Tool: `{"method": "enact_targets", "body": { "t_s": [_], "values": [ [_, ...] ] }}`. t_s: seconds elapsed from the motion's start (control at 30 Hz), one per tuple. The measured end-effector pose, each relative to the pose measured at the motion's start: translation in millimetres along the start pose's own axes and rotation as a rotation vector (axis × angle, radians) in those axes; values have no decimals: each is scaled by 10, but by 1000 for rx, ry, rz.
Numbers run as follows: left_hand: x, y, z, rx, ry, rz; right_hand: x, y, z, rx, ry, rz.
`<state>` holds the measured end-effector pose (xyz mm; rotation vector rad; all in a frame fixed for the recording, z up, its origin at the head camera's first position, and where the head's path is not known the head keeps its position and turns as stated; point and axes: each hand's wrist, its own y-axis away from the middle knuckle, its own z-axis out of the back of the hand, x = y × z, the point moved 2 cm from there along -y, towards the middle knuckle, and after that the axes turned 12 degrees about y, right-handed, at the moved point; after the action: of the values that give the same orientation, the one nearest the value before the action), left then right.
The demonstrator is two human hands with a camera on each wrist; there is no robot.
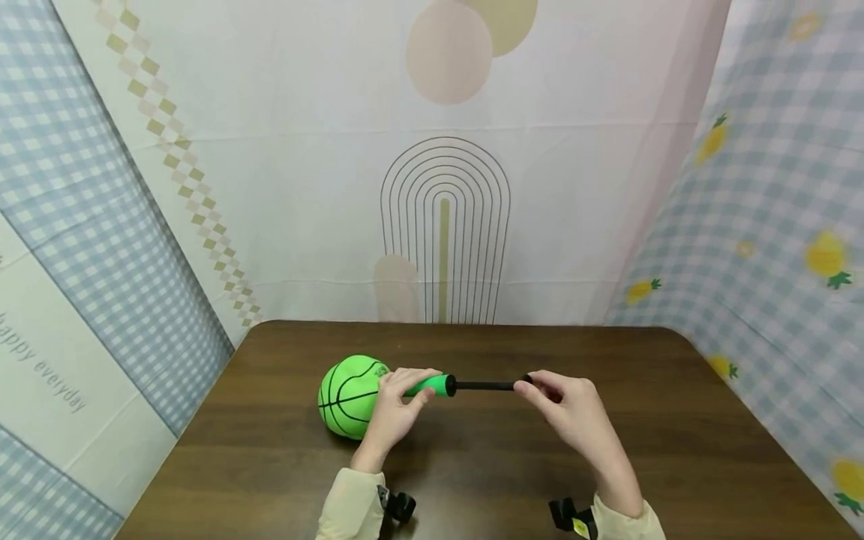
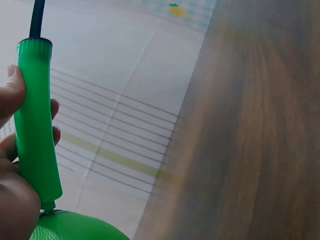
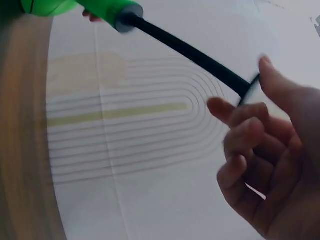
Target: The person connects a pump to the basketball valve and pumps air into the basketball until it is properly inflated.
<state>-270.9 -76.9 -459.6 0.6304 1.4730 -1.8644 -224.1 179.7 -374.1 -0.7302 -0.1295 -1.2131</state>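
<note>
Your left hand [image 1: 394, 409] grips the green pump [image 2: 37, 125], your right hand [image 1: 574, 412] pinches its black handle [image 3: 248, 90]; ball [image 1: 346, 401] left of centre, near the table's [image 1: 499, 480] far edge. A crooked push could bend the nozzle [image 2: 48, 205].

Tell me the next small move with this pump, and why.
Probably push the black rod into the green pump: it stands well out, the right hand pinches its outer end, and the left hand grips the pump, whose tip is at the ball.
</note>
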Motion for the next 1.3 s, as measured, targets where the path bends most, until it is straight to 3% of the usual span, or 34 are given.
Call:
{"method": "enact_targets", "body": {
  "t_s": [0.1,0.2,0.4,0.63,0.83,1.1,1.3],
  "values": [
    [4,24,-47,4,-10,3,-3,-29,-103,54,-62,-93],
    [-5,31,-97,8,-10,12,23,-54,-229,64,-61,-135],
    [-35,1,-155,13,0,46,144,-90,-452,12,36,-103],
    [-50,18,-219,30,-24,15,207,-89,-641,6,76,-69],
    [-40,36,-202,40,-12,21,222,-73,-671,6,72,-62],
    [-35,35,-139,104,-41,-10,116,-43,-652,120,-7,-108],
    [-21,31,-53,67,-82,-30,67,-47,-480,33,33,-107]
  ]
}}
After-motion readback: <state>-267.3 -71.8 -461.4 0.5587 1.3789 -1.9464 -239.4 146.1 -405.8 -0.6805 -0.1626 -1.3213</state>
